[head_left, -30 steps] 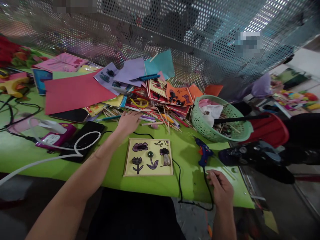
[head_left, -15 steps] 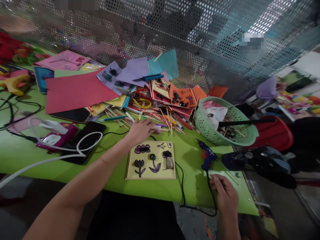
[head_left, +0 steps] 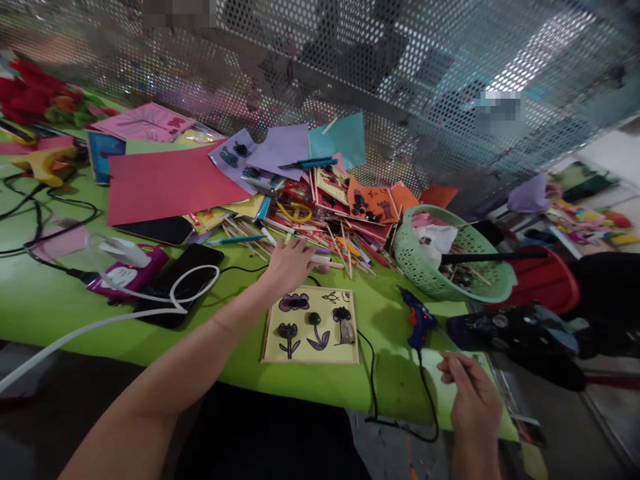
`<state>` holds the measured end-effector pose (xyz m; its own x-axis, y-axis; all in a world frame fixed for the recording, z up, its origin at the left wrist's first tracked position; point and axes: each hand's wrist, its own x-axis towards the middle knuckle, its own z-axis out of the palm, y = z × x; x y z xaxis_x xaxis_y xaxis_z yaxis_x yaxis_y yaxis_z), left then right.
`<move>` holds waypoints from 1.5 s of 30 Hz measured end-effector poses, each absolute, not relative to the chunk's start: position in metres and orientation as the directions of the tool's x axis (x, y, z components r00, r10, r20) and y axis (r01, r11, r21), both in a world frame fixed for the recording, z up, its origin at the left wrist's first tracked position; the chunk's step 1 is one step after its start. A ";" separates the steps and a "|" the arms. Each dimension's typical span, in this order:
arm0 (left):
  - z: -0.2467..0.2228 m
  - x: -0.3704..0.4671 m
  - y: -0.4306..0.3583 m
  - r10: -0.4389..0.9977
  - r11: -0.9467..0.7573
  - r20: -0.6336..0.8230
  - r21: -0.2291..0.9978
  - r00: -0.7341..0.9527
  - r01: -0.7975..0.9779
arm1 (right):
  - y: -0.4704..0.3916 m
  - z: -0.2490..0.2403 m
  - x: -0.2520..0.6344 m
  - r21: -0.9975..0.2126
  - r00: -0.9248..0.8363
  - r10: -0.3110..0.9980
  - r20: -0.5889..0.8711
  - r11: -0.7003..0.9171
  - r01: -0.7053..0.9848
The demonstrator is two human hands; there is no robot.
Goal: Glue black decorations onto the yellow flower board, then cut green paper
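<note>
My left hand (head_left: pixel 290 263) reaches over the near edge of a pile of sticks and markers (head_left: pixel 345 250), fingers apart and pointing down; nothing shows held in it. Below it lies a yellow card (head_left: pixel 305 330) framed with sticks, bearing drawn flowers and dark stones. My right hand (head_left: pixel 470 383) is over the table's right end, thumb and fingertips pressed together; anything between them is too small to make out. A blue glue gun (head_left: pixel 420 321) lies between the card and that hand, its black cord running toward the table's front edge.
A green basket (head_left: pixel 425 270) with paper and sticks stands at the right. Coloured papers (head_left: pixel 170 183), a black phone (head_left: pixel 185 283), a magenta power block (head_left: pixel 130 270) with cables, and a yellow glue gun (head_left: pixel 47 163) lie left. A perforated metal screen rises behind.
The view has shifted, so the table items appear slightly to the right. My right hand has moved right, away from the glue gun's cord. My left hand remains at the sticks.
</note>
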<state>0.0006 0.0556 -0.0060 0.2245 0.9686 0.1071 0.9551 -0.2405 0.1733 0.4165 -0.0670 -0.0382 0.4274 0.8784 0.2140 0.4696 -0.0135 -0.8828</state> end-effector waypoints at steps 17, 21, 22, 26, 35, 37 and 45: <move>-0.009 -0.010 0.059 0.968 -0.246 0.096 0.153 0.234 0.957 | 0.103 0.058 0.226 -0.314 -0.636 0.767 0.086 0.627 0.713; -0.008 -0.014 0.060 0.972 -0.227 0.104 0.146 0.213 0.963 | 0.140 0.035 0.187 -0.183 -0.708 0.706 0.016 0.698 0.692; -0.008 -0.015 0.060 0.972 -0.222 0.104 0.146 0.209 0.964 | 0.148 0.030 0.180 -0.151 -0.716 0.697 -0.019 0.706 0.692; -0.009 -0.018 0.062 0.976 -0.206 0.101 0.160 0.191 0.965 | 0.173 0.014 0.170 -0.020 -0.623 0.779 -0.070 0.623 0.782; -0.011 -0.023 0.067 0.977 -0.201 0.107 0.176 0.185 0.964 | 0.184 0.013 0.184 0.017 -0.547 0.836 -0.042 0.548 0.837; -0.013 -0.025 0.069 0.977 -0.199 0.118 0.169 0.180 0.965 | 0.183 0.016 0.191 0.030 -0.519 0.854 -0.031 0.520 0.854; -0.013 -0.027 0.070 0.979 -0.184 0.115 0.150 0.168 0.971 | 0.184 0.023 0.203 0.068 -0.467 0.884 -0.002 0.466 0.882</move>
